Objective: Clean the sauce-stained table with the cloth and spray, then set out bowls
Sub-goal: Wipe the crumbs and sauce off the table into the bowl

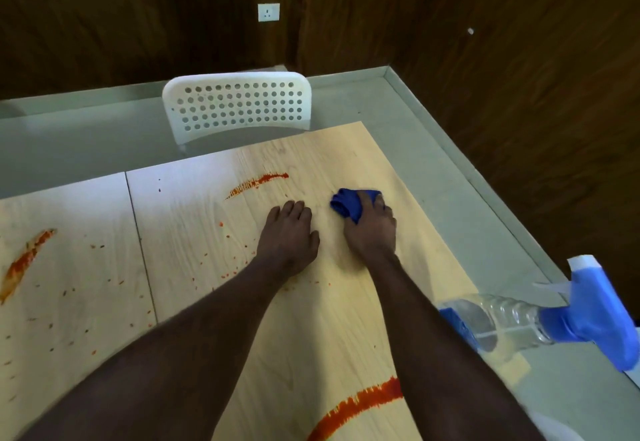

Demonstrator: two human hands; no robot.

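My right hand (pixel 371 229) presses a bunched blue cloth (pixel 348 203) onto the light wooden table (pixel 194 218), toward its far right part. My left hand (pixel 289 232) lies flat on the table just left of the cloth, fingers together, holding nothing. Red sauce streaks mark the wood: one beyond my left hand (pixel 258 182), one at the far left (pixel 24 262), and a wide arc at the near edge (pixel 360 402) between my forearms. Small red specks are scattered left of my left arm. A clear spray bottle (pixel 512 322) with a blue trigger head stands at the table's right edge. No bowls are visible.
A white perforated plastic chair (pixel 237 106) stands at the table's far side. Grey floor (pixel 433 163) runs behind and to the right of the table. Dark wood-panelled walls close the corner, with a white wall socket (pixel 268 12) on the back wall.
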